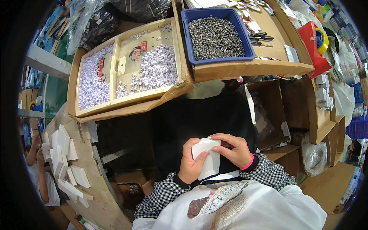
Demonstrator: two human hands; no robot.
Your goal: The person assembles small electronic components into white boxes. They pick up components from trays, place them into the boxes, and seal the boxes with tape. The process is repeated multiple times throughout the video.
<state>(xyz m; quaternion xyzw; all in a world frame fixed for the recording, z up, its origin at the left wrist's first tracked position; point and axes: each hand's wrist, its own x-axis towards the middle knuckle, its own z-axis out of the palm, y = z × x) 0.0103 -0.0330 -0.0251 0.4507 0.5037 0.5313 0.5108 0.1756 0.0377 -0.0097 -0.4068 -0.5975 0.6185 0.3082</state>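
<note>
A small flat white box [209, 165] is held close in front of my body, above the dark cloth over my lap. My left hand [189, 164] wraps its left side, with the thumb lying on the front face. My right hand [235, 150] grips the upper right corner, thumb pressed on the face and fingers along the top edge. Both hands are closed on the box. What lies behind it is hidden.
Ahead stands a divided wooden tray [112, 92] of small white pieces. Beside it, a blue bin [220, 60] holds metal parts. White boxes [78, 176] pile on the left table. A red tape dispenser [309, 38] stands far right. Another person's arm [43, 178] shows at left.
</note>
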